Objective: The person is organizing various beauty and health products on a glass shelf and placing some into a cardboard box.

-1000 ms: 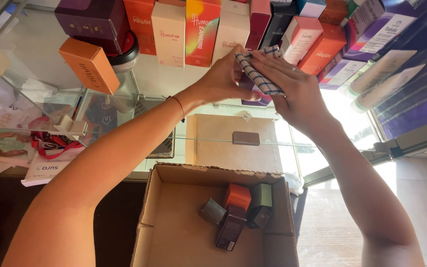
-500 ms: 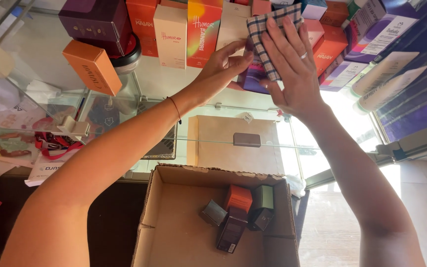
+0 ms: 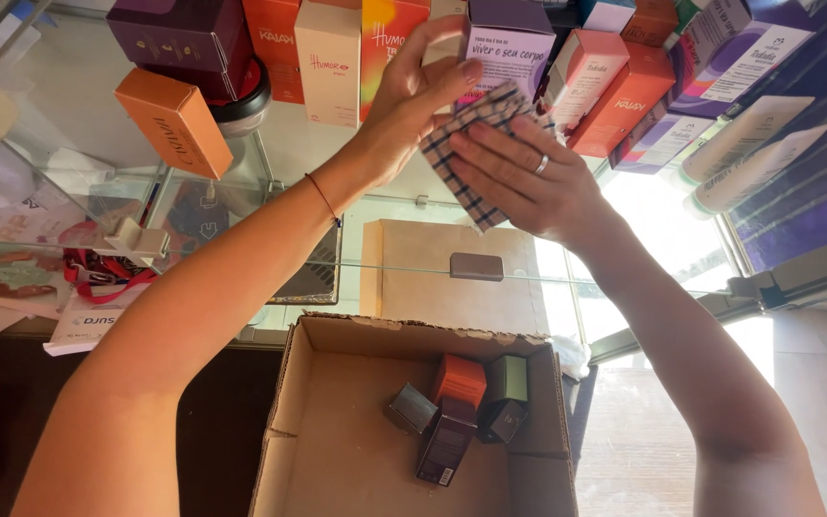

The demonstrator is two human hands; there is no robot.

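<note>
An orange carton [image 3: 176, 120] is seen tilted at ten o'clock on the glass shelf [image 3: 337, 163]. The left hand [image 3: 412, 101], fingers loosely spread, is laid against a purple box [image 3: 507, 43] at twelve o'clock, fingertips touching its face (nothing is clasped). A checked cloth [image 3: 466, 158] is pressed flat under the right hand [image 3: 528, 177], fingers extended. Judged soft, light and limp, the cloth is best pinched at a free corner. At six o'clock, small boxes [image 3: 457, 412] lie in an open cardboard box [image 3: 337, 421].
</note>
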